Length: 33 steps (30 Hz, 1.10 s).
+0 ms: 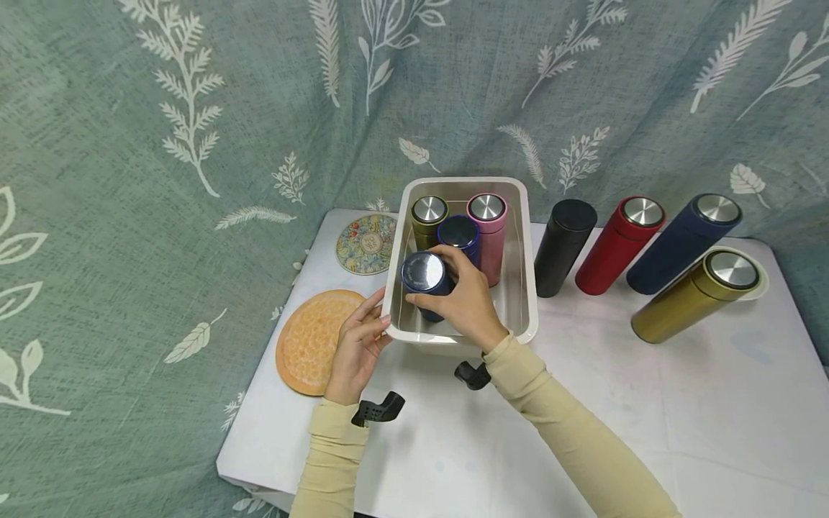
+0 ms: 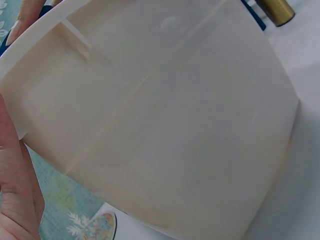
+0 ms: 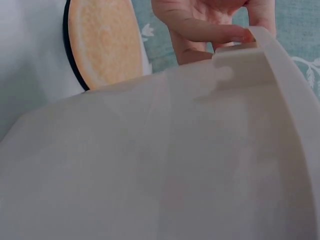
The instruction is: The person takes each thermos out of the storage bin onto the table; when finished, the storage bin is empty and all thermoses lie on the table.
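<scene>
A dark blue thermos (image 1: 424, 277) with a shiny lid stands in the near left part of a cream plastic bin (image 1: 527, 324). My right hand (image 1: 463, 291) grips it near the top, thumb on the near side and fingers round the far side. My left hand (image 1: 359, 342) holds the bin's rim at its near left corner; the right wrist view shows those left fingers (image 3: 205, 30) at the rim. Behind the gripped thermos, the bin also holds an olive thermos (image 1: 427, 229), a blue thermos (image 1: 458, 232) and a pink thermos (image 1: 494, 244). The bin wall fills most of both wrist views.
Right of the bin stand a black thermos (image 1: 563, 248), a red thermos (image 1: 618, 248), a navy thermos (image 1: 683, 244) and a gold thermos (image 1: 689, 298), with a pale round item (image 1: 763, 277) behind the gold one. At left lie an orange round mat (image 1: 311, 345) and a patterned round mat (image 1: 368, 244).
</scene>
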{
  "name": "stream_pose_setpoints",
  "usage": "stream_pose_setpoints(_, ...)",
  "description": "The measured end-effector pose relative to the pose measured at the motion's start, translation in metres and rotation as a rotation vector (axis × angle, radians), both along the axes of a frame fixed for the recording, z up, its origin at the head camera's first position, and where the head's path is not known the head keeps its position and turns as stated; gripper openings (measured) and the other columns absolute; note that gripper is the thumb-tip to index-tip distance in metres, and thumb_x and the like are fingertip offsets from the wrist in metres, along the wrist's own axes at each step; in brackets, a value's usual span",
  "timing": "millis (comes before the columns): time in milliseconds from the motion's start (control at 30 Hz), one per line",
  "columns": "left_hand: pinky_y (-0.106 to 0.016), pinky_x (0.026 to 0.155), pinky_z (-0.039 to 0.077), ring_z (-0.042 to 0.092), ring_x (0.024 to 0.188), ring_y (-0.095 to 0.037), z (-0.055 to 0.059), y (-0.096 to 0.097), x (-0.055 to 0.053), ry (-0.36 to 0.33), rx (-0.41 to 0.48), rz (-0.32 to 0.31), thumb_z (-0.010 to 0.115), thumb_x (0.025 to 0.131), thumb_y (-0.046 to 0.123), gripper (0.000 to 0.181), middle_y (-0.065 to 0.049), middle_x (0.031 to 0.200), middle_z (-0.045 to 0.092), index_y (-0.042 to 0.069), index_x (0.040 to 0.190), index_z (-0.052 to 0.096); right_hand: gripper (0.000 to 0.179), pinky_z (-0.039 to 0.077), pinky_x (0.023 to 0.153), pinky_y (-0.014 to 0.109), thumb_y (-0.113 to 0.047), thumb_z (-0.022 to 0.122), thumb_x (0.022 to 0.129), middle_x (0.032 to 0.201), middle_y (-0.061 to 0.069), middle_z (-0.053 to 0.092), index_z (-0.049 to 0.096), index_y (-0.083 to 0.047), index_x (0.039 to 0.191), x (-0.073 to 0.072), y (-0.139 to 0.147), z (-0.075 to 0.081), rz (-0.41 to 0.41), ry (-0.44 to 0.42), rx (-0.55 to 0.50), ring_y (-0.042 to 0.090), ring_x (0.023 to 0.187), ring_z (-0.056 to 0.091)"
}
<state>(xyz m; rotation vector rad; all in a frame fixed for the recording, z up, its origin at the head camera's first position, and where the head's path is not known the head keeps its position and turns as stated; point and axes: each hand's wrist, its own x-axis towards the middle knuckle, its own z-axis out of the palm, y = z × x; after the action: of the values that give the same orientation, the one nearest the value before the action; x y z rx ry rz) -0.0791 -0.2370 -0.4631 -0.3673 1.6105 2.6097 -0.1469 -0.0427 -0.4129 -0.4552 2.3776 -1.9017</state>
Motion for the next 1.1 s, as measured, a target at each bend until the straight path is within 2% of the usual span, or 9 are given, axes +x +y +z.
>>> stream_pose_setpoints(300,-0.019,0.077,0.058,0.065,0.103,-0.010,0.000,-0.002,0.000,-0.004,0.017,0.006,0.049,0.095,-0.007,0.058,-0.005,0.127,0.062,0.008,0.151,0.044,0.076,0.045,0.115,0.035,-0.018,0.093,0.069,0.131,0.007,0.066,0.055,-0.012,0.135,0.001,0.006,-0.001,-0.017,-0.018,-0.029,0.019,0.129,0.060)
stream_pose_setpoints(533,-0.019,0.078,0.059,0.065,0.108,-0.013,0.000,-0.001,0.000,-0.010,0.016,0.007,0.051,0.094,-0.006,0.057,-0.012,0.136,0.057,0.009,0.149,0.046,0.077,0.049,0.111,0.037,-0.019,0.094,0.067,0.128,0.007,0.068,0.057,-0.010,0.134,0.005,0.014,0.000,-0.038,-0.005,-0.047,0.019,0.124,0.062)
stream_pose_setpoints(633,-0.020,0.079,0.059,0.064,0.110,-0.012,-0.001,-0.002,0.000,-0.009,0.018,0.003,0.051,0.095,-0.006,0.058,-0.011,0.137,0.057,0.009,0.150,0.045,0.076,0.050,0.110,0.038,-0.017,0.094,0.067,0.127,0.007,0.068,0.057,-0.010,0.133,0.006,0.017,0.001,-0.052,0.005,-0.073,0.019,0.123,0.063)
stream_pose_setpoints(933,-0.020,0.079,0.059,0.065,0.108,-0.010,-0.002,-0.001,-0.001,-0.001,0.015,-0.009,0.050,0.095,-0.005,0.058,-0.001,0.127,0.064,0.009,0.151,0.044,0.074,0.052,0.107,0.036,-0.016,0.093,0.069,0.128,0.004,0.069,0.057,-0.012,0.134,0.015,0.028,0.018,-0.101,0.052,-0.131,0.015,0.122,0.064)
stream_pose_setpoints(1100,-0.020,0.078,0.059,0.066,0.106,-0.009,-0.002,-0.001,-0.001,0.003,0.022,-0.010,0.050,0.095,-0.006,0.058,0.000,0.125,0.065,0.008,0.151,0.043,0.074,0.056,0.095,0.025,-0.013,0.091,0.070,0.125,0.006,0.070,0.057,-0.009,0.135,0.020,0.036,0.032,-0.106,0.105,-0.190,0.012,0.117,0.066)
